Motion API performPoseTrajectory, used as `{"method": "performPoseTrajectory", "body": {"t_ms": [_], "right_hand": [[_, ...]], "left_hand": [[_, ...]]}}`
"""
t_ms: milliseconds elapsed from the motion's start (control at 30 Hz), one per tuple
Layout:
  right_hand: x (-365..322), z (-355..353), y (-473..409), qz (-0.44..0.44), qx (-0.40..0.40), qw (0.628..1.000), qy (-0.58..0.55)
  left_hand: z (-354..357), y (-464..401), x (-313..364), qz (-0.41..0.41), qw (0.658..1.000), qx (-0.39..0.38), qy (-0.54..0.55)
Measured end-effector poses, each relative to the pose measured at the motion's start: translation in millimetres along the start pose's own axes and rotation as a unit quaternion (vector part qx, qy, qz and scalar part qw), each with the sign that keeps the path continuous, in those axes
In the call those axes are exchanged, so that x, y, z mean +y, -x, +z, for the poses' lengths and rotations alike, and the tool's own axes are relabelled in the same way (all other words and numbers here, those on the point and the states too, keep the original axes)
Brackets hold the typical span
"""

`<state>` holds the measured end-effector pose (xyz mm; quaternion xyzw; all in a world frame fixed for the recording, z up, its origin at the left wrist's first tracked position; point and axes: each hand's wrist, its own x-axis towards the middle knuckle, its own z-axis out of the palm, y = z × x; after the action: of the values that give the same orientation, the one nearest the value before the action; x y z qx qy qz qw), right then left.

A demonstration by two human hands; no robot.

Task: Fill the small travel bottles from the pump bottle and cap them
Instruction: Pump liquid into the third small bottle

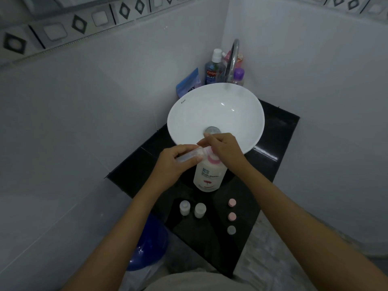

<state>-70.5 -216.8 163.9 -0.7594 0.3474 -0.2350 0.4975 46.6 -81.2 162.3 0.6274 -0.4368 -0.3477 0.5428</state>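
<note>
Left hand (175,164), centre of frame: fingers closed round a clear travel bottle (190,156), held tilted almost on its side, mouth toward the pump head. Right hand (224,150), just right of it: fingers curled down over the top of the pump bottle (209,175), covering the pump; the pink collar shows below the hand. The bottle's mouth sits at the pump spout, but whether they touch cannot be told. The two hands are close together, nearly touching above the pump bottle.

Pump bottle: white, upright on the black worktop (270,164), just below the basin's near rim.

Lower centre of frame, on the worktop: two more small bottles (192,209) standing upright side by side, uncapped, whitish. To their right, three caps (232,216) in a column: two pink, the lowest one grey-green. Caps well apart from the bottles.

Above the hands: white round basin (189,114) with metal drain. Upper centre: curved tap (233,59), with a mouthwash bottle (213,69) and other toiletries behind it.
</note>
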Motion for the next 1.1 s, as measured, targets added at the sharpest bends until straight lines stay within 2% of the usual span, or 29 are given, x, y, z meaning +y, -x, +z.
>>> {"method": "performPoseTrajectory", "body": {"t_ms": [267, 400, 633, 800, 967, 1100], "right_hand": [[10.3, 9.6, 1.8, -0.002, 0.018, 0.997, -0.070], [16.1, 15.2, 5.9, 0.006, 0.022, 0.998, -0.052], [-2.5, 1.2, 0.4, 0.001, 0.009, 1.000, -0.019], [0.1, 8.2, 5.9, 0.010, 0.029, 0.996, -0.083], [5.8, 12.1, 9.7, 0.023, 0.020, 0.998, -0.048], [-2.2, 1.6, 3.4, 0.020, -0.012, 0.999, -0.026]], "left_hand": [[0.7, -0.8, -4.2, -0.005, 1.000, -0.006, 0.004], [1.9, 0.5, -9.9, -0.018, 1.000, -0.006, -0.014], [-0.9, -2.1, 0.4, 0.006, 1.000, -0.008, 0.019], [0.1, -1.5, -4.1, 0.000, 1.000, -0.006, 0.017], [0.9, 0.3, -10.2, -0.023, 1.000, -0.012, -0.013], [0.2, 0.0, -1.9, -0.004, 1.000, -0.011, 0.008]]}}
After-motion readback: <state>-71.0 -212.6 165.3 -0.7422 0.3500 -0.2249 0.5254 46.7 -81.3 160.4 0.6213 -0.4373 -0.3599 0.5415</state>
